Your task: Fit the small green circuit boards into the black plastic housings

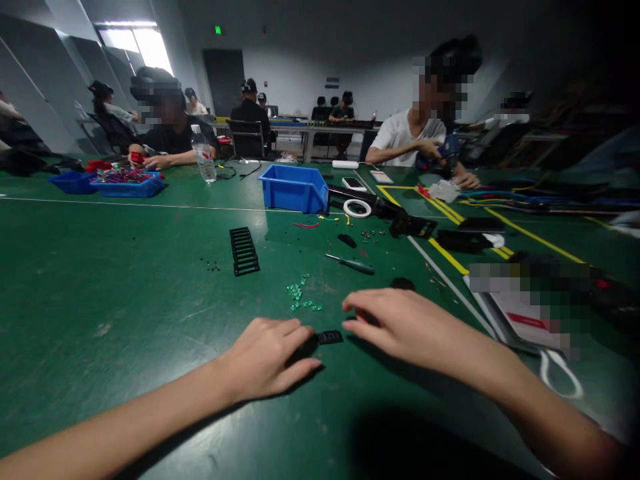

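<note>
Tabletop (150,280), green and crossed by yellow and pale lines on the right, fills most of the view. Across it sit two people, one at left in a dark top (193,130) near a blue tray (131,189) heaped with red and mixed parts, the other at right in a white shirt (397,137), holding a dark blue tool (440,155). An empty blue bin (294,189) stands toward the far side, with a clear bottle (203,155) upright to its left. The right hand (400,327) hovers low, thumb and fingertips apart. The left hand (267,353) rests on the table, its thumb parted from its fingers. A black slotted frame (245,251) lies flat beyond the left hand; a screwdriver (350,264) lies beyond the right hand, nearer than a white ring (357,209). Between the hands lies a small black piece (330,337), its left end at the left hand's fingers, its right end just beside the right hand. Green translucent bits (295,293) are scattered just beyond it. Smallest are dark specks of hardware (213,266) left of the frame.
</note>
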The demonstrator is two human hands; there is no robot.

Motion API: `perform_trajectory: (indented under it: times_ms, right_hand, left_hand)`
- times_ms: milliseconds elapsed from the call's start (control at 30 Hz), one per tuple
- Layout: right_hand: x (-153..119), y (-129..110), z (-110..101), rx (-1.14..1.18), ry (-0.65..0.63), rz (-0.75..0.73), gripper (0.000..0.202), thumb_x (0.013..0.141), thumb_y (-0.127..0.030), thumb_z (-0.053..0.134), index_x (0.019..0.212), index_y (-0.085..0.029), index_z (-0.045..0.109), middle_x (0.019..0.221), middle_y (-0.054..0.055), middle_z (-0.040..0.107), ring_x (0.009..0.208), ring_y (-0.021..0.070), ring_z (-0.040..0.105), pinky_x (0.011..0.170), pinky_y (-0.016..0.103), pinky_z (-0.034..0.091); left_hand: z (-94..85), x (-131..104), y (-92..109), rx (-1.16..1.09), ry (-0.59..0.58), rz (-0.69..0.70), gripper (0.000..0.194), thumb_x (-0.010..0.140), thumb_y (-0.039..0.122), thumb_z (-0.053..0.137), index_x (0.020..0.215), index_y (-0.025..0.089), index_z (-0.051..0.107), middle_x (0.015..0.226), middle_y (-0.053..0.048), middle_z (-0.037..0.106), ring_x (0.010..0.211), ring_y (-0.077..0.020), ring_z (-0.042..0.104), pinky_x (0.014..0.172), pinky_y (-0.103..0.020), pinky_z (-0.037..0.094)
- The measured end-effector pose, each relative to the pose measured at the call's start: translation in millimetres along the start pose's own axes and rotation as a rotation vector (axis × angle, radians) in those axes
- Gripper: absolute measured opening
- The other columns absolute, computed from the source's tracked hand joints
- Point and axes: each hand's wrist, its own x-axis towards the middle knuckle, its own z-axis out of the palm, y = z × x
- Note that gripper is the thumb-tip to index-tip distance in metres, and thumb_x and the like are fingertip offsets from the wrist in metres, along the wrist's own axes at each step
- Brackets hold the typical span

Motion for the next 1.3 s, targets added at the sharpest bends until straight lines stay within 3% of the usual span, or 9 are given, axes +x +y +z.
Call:
perform_trajectory:
  times_ms: [100, 200, 367, 500, 667, 800, 967, 1067, 1300]
  right_hand:
    - [6.8, -5.6, 23.1, 0.003, -0.199, 0.038, 0.016, 0.085, -0.036, 0.074, 0.095, -0.026, 0.067, 0.079, 0.000, 0.071, 0.075, 0.0213, 0.067, 0.060, 0.029, 0.037]
    - [13.9, -10.2, 41.1, 0.017, -0.248, 0.058, 0.007, 0.090, -0.030, 0.065, 0.090, -0.024, 0.062, 0.080, 0.000, 0.069, 0.074, 0.0195, 0.065, 0.062, 0.029, 0.035]
    - [27.8, -22.0, 64.3, 0.080, -0.271, 0.032, 0.017, 0.094, -0.032, 0.060, 0.081, -0.022, 0.055, 0.075, -0.002, 0.064, 0.067, 0.0151, 0.058, 0.059, 0.026, 0.032]
    - [32.5, -28.1, 85.0, 0.103, -0.174, -0.044, 0.008, 0.095, -0.029, 0.060, 0.098, -0.024, 0.064, 0.079, -0.002, 0.067, 0.070, 0.0152, 0.061, 0.064, 0.026, 0.036]
    - [29.9, -18.9, 104.9, 0.167, -0.009, -0.064, 0.030, 0.097, -0.030, 0.056, 0.126, -0.024, 0.065, 0.073, -0.002, 0.068, 0.064, 0.0135, 0.060, 0.065, 0.026, 0.040]
    - [29.3, -12.7, 110.7, 0.299, 0.088, 0.022, 0.031, 0.099, -0.033, 0.054, 0.124, -0.020, 0.066, 0.065, -0.003, 0.062, 0.057, 0.0115, 0.055, 0.058, 0.023, 0.041]
    - [31.1, -13.1, 110.6, 0.401, 0.277, 0.078, 0.022, 0.100, -0.029, 0.053, 0.109, -0.020, 0.072, 0.085, 0.002, 0.073, 0.067, 0.0118, 0.062, 0.062, 0.022, 0.045]
    - [33.2, -12.1, 108.9, 0.365, 0.394, 0.102, 0.021, 0.100, -0.027, 0.053, 0.107, -0.019, 0.071, 0.086, 0.004, 0.070, 0.069, 0.0134, 0.060, 0.065, 0.025, 0.046]
    - [34.7, -4.5, 113.0, 0.164, 0.382, 0.089, 0.030, 0.102, -0.024, 0.049, 0.129, -0.016, 0.061, 0.107, 0.010, 0.061, 0.095, 0.0206, 0.063, 0.085, 0.032, 0.049]
  left_hand:
    - [11.2, 16.8, 7.6, 0.006, 0.000, -0.017, 0.037, 0.101, 0.048, 0.046, 0.120, 0.018, 0.054, 0.098, -0.007, 0.069, 0.084, -0.0228, 0.068, 0.068, -0.032, 0.050]
    - [20.5, 20.3, 5.4, 0.006, -0.011, -0.017, 0.024, 0.103, 0.039, 0.044, 0.109, 0.019, 0.055, 0.092, -0.006, 0.068, 0.079, -0.0209, 0.067, 0.067, -0.032, 0.050]
    - [16.4, -1.1, -7.3, -0.024, -0.027, -0.008, 0.016, 0.103, 0.028, 0.040, 0.100, 0.020, 0.054, 0.088, -0.003, 0.065, 0.073, -0.0186, 0.063, 0.063, -0.032, 0.048]
    - [4.3, -22.2, -23.6, -0.022, -0.013, -0.032, 0.017, 0.104, 0.028, 0.040, 0.101, 0.021, 0.056, 0.084, -0.003, 0.064, 0.071, -0.0171, 0.062, 0.064, -0.029, 0.047]
    - [-0.2, -26.8, -38.4, -0.052, -0.001, -0.109, 0.020, 0.104, 0.031, 0.041, 0.109, 0.021, 0.058, 0.086, -0.004, 0.066, 0.075, -0.0170, 0.065, 0.065, -0.028, 0.046]
    - [0.0, -23.7, -37.5, -0.059, -0.041, -0.155, 0.023, 0.104, 0.033, 0.041, 0.116, 0.022, 0.057, 0.092, -0.004, 0.067, 0.080, -0.0188, 0.067, 0.067, -0.030, 0.046]
    - [-1.6, -23.0, -35.5, -0.063, -0.049, -0.181, 0.027, 0.104, 0.034, 0.041, 0.124, 0.023, 0.054, 0.099, -0.003, 0.068, 0.083, -0.0190, 0.067, 0.070, -0.030, 0.046]
    - [-2.5, -22.7, -35.8, -0.059, -0.058, -0.170, 0.026, 0.104, 0.032, 0.041, 0.124, 0.024, 0.054, 0.099, -0.003, 0.068, 0.082, -0.0184, 0.067, 0.069, -0.030, 0.045]
    - [-3.7, -21.9, -36.5, -0.069, -0.068, -0.163, 0.027, 0.103, 0.032, 0.041, 0.126, 0.025, 0.053, 0.099, -0.002, 0.068, 0.081, -0.0181, 0.067, 0.068, -0.030, 0.045]
